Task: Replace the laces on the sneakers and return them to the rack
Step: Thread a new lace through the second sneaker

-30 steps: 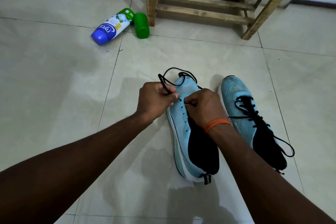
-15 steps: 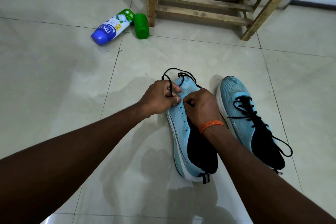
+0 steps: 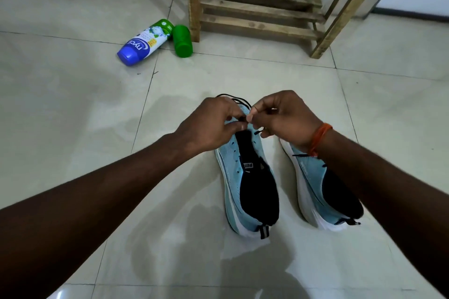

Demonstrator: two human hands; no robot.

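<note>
Roughly early-to-middle in the job, by my reading; the first sneaker, directly under the hands, carries the black lace only at its toe end, a loop showing just beyond the knuckles, while the eyelets running back toward the wrists stand empty along the visible row; so most of the threading on this shoe is left, then the tying. The second sneaker, just outside the right wrist and largely hidden beneath that forearm, shows dark strands across its upper; probably laced already, though I cannot tell how fully. The wooden rack stands well beyond both hands; both shoes sit on the floor, so the return is not yet done. Left hand: knuckles up, fingers curled, thumb and fingertips pinching the lace over the toe end. Right hand: a little higher, orange wristband at the wrist, thumb and forefinger nipped on the lace close against the left fingertips; a short lace tip pokes out under its palm beside an eyelet. Both forearms reach forward and converge. A bottle and a green container lie far out past the left hand, by the rack leg.
</note>
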